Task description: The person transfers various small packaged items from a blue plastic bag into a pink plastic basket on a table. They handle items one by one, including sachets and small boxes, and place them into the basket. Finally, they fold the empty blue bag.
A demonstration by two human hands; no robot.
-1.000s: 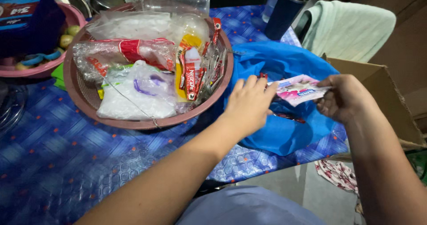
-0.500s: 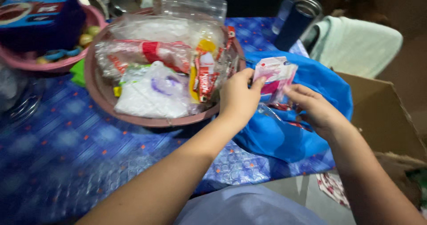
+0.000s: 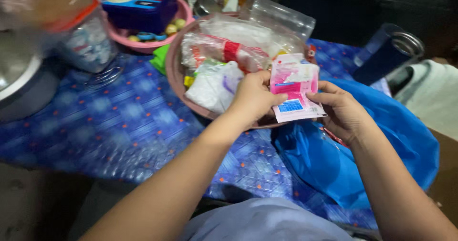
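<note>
Pink and white sachet (image 3: 294, 86) held upright between two hands, just above a brown basket (image 3: 177, 74).
Pinched at its left edge by left hand (image 3: 253, 98) fingers, at its lower right by right hand (image 3: 341, 110) fingers.

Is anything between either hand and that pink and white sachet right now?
Nothing visible: the left hand pinches the pink and white sachet by its left edge, the right hand grips its right edge, above the round basket.
</note>
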